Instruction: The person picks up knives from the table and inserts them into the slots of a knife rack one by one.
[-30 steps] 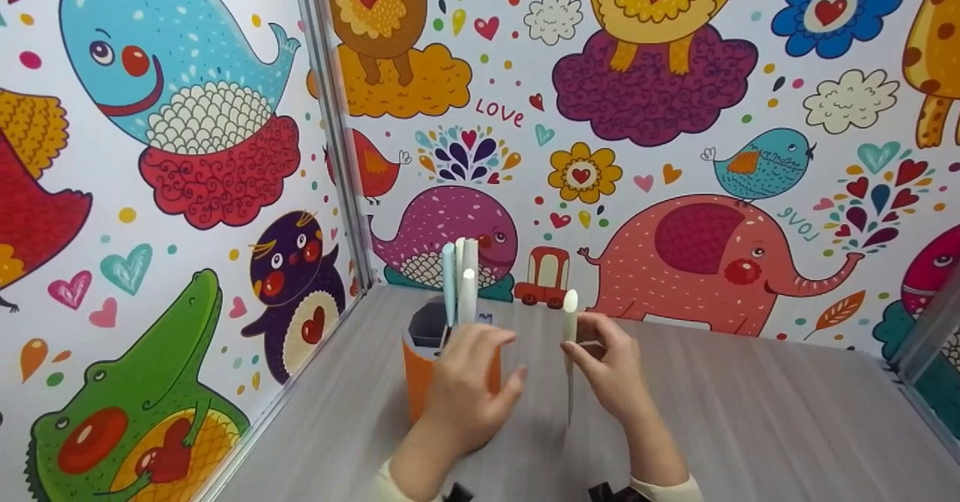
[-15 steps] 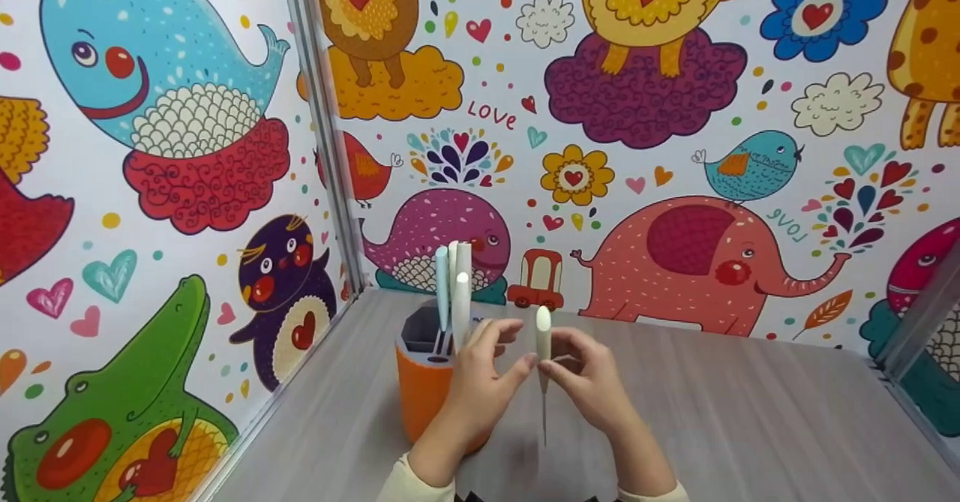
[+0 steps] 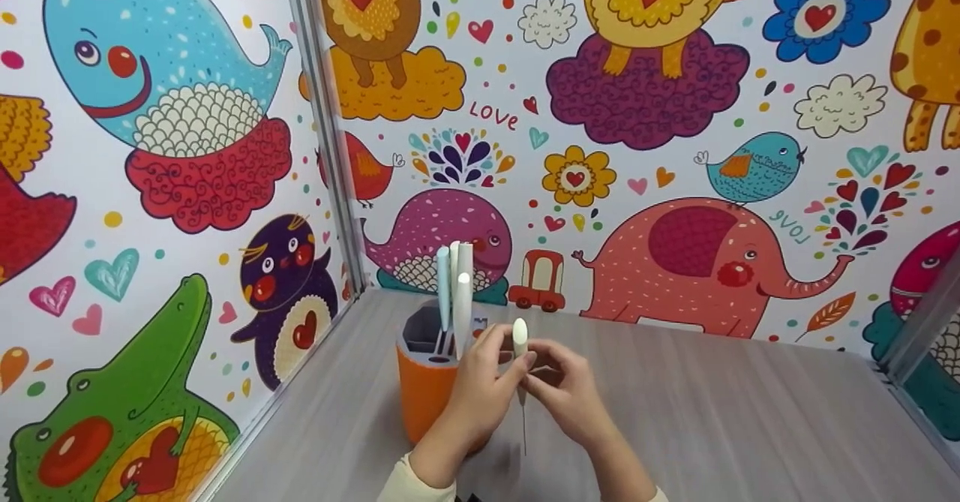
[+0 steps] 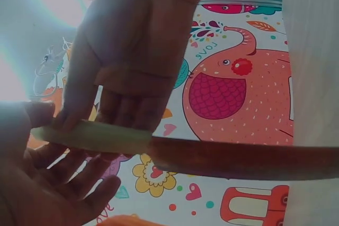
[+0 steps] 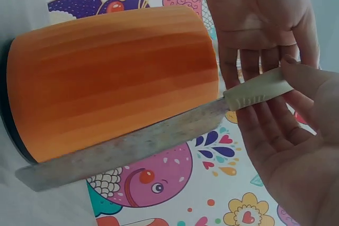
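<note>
A knife [image 3: 520,341] with a pale green handle hangs blade down above the table, in front of me. My left hand [image 3: 480,378] pinches the handle, its thumb lying across the near side. From the other side, my right hand [image 3: 568,389] also pinches the handle between thumb and fingers. The right wrist view shows the broad metal blade [image 5: 127,146] beside an orange knife holder [image 5: 111,83]. Several other knives with white and light blue handles [image 3: 443,284] stand in that holder, just beyond my left hand.
The grey wood-grain table [image 3: 697,412] extends to the right of my hands. Patterned panels [image 3: 637,164] with cartoon animals stand along the back and left, joined by a metal corner post [image 3: 334,134].
My right hand has carried the knife leftward to my left hand. The left hand has moved off the holder's front and now pinches the handle too. The view has shifted slightly.
</note>
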### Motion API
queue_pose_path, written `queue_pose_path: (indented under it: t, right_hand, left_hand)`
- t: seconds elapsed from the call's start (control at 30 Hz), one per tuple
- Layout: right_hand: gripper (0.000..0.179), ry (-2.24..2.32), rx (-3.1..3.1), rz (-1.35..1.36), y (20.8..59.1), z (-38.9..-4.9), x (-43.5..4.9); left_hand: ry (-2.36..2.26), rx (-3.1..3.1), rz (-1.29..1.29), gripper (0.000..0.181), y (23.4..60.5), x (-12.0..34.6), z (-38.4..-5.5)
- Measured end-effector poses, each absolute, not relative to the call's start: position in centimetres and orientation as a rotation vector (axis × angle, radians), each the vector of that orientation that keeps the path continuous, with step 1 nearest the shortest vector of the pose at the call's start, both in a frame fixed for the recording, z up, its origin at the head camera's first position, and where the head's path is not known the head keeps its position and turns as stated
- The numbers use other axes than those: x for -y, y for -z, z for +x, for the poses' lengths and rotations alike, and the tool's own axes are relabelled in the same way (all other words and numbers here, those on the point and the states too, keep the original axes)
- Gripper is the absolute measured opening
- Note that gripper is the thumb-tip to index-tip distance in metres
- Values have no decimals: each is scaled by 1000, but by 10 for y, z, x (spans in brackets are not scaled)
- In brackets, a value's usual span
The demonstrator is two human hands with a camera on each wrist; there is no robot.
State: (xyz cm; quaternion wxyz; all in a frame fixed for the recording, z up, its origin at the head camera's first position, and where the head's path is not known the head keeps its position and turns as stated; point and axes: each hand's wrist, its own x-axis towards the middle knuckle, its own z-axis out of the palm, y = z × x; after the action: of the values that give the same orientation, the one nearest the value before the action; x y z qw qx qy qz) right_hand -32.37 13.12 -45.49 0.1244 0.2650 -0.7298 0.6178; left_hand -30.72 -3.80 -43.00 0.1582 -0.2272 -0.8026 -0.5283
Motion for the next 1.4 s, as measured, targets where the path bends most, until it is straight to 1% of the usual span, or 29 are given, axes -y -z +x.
queue_pose_path:
  t: [0.23, 0.4, 0.57, 0.67, 0.8, 0.9, 1.0, 1.1, 1.23, 1.3, 1.4]
  right_hand:
    - [20, -1909, 1965, 677, 460, -333, -139]
    - [17, -2080, 1936, 439, 475, -349, -146]
    - [16, -2279, 1940, 205, 497, -366, -133]
    - [25, -2302, 2010, 220, 514, -370, -120]
    - [46, -2301, 2119, 325, 534, -370, -106]
    - [62, -2311, 2190, 413, 542, -368, -98]
    - [73, -2303, 2252, 484, 547, -367, -94]
    - [83, -2254, 2301, 510, 550, -368, -90]
    - [93, -2183, 2355, 499, 554, -367, -86]
    - [96, -2164, 2378, 484, 555, -366, -85]
    - [97, -2132, 2405, 467, 556, -365, -84]
  left_hand:
    - [1576, 2317, -668, 35, 413, 54, -297]
    - [1623, 2195, -668, 32, 398, 66, -286]
    - [1689, 2025, -677, 31, 379, 81, -275]
    - [1699, 1958, -700, 31, 366, 89, -272]
    - [1662, 1907, -711, 32, 350, 96, -273]
    - [1652, 1847, -662, 29, 339, 99, -273]
    - [1650, 1766, -574, 29, 331, 101, -271]
    - [1675, 1676, -524, 33, 322, 104, -269]
    - [1723, 1582, -538, 40, 310, 109, -268]
    - [1702, 1557, -557, 42, 305, 110, -268]
    - [1609, 1527, -587, 42, 302, 111, -270]
